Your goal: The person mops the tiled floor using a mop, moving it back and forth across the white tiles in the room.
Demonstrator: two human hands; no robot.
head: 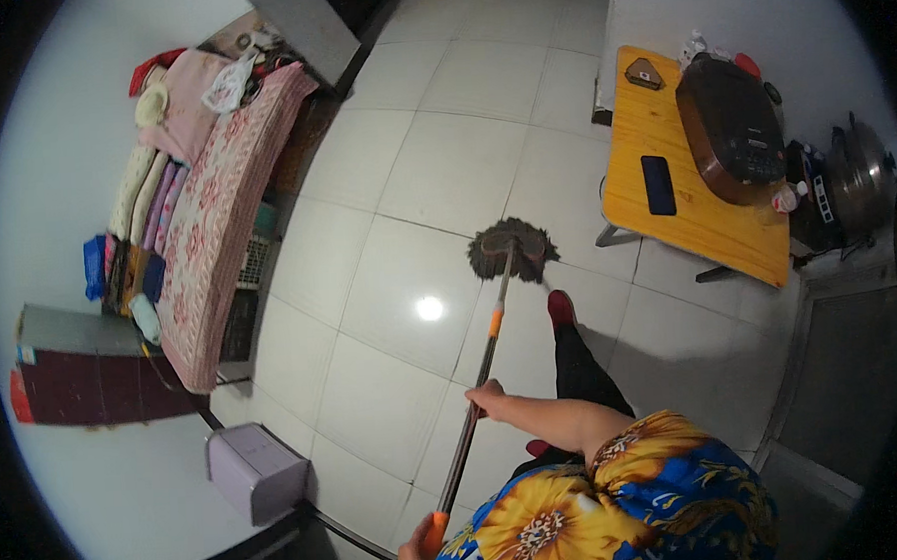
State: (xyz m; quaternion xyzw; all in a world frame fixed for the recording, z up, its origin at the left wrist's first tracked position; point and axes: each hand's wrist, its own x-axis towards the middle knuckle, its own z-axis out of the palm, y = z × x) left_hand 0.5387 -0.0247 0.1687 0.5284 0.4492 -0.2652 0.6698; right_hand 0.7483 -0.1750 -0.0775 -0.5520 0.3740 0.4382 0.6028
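A mop with a fluffy dark grey head (pixel 513 250) rests on the tiled floor ahead of my feet. Its long metal handle (pixel 467 437) with orange collars slants down towards my body. My right hand (pixel 487 400) is closed around the middle of the handle. At the orange grip of its upper end, my left hand (pixel 415 550) holds on, partly cut off by the frame's lower edge. One foot in a red shoe (pixel 561 308) stands just behind the mop head, to its right.
On the right, a yellow folding table (pixel 686 228) carries a phone (pixel 658 185) and a dark cooking appliance (pixel 735 128). A bed with a floral pink cover (pixel 212 193) runs along the left, crates beneath it. A lilac bin (pixel 258 472) stands at the lower left wall. Glossy tiles (pixel 389 297) lie between.
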